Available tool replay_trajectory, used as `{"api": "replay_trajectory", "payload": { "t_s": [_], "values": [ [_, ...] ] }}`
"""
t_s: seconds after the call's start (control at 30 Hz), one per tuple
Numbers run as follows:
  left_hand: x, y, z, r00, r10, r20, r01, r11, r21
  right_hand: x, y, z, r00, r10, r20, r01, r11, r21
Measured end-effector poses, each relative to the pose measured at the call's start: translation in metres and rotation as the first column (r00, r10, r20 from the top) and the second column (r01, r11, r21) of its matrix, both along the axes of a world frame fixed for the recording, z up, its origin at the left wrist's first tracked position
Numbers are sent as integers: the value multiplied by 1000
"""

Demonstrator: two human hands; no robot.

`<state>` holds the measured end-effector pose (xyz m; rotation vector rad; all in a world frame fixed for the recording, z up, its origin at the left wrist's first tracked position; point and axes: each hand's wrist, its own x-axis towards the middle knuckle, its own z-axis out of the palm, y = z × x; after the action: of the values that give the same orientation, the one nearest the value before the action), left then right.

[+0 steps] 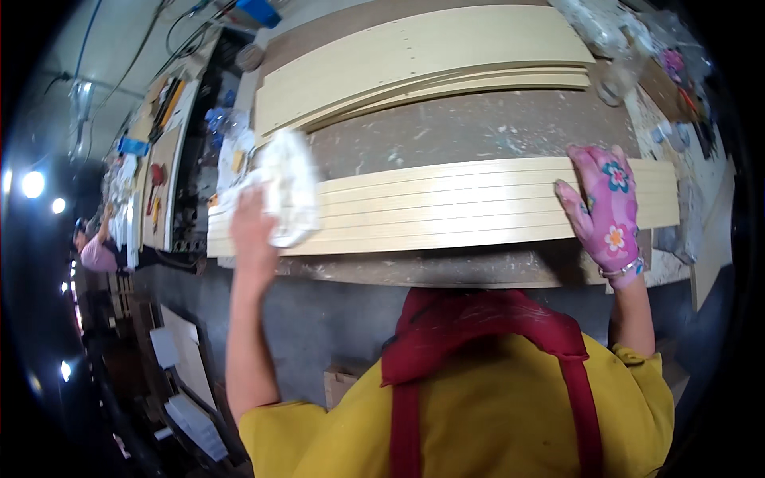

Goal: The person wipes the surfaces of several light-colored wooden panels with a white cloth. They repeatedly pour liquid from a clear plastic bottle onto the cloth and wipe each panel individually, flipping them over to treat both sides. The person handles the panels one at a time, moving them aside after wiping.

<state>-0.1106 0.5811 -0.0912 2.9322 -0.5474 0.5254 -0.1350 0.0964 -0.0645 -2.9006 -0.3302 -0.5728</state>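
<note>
Across the near part of the table lies a row of long pale wooden strips (430, 203), set side by side. My bare left hand (253, 227) is closed on a white cloth (291, 187) over the left end of the strips; cloth and fingers are smeared by motion. Toward the right end, my right hand (607, 203), in a pink glove with flower prints, rests on the strips. Its thumb stands apart from the fingers, which reach to the far edge. Nothing shows in its grasp.
Behind the strips, a stack of wide pale boards (414, 48) lies on the stained worktable (446, 127). Clear plastic wrap (610, 40) and small items crowd the right side. A side bench with tools (156, 175) stands at left, with another person (100, 251) beyond it.
</note>
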Motion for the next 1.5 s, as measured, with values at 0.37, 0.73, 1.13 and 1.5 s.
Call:
{"api": "replay_trajectory", "payload": {
  "t_s": [0.37, 0.73, 1.13, 1.5],
  "values": [
    [127, 60, 80, 907, 113, -406, -421, 278, -863, 6, -13, 11, 990, 94, -106, -90, 995, 43],
    [166, -256, 88, 337, -778, -531, -533, 308, -788, 126, -38, 26, 854, 515, 79, -292, 346, 892],
    [238, -325, 55, 376, -615, -694, -350, 599, -720, 127, -120, 15, 763, 646, 0, 426, -503, 752],
    [184, -456, 56, 546, -784, -297, -195, 226, -954, 104, -186, 30, 723, 691, 15, 380, -416, 826]
  ]
}}
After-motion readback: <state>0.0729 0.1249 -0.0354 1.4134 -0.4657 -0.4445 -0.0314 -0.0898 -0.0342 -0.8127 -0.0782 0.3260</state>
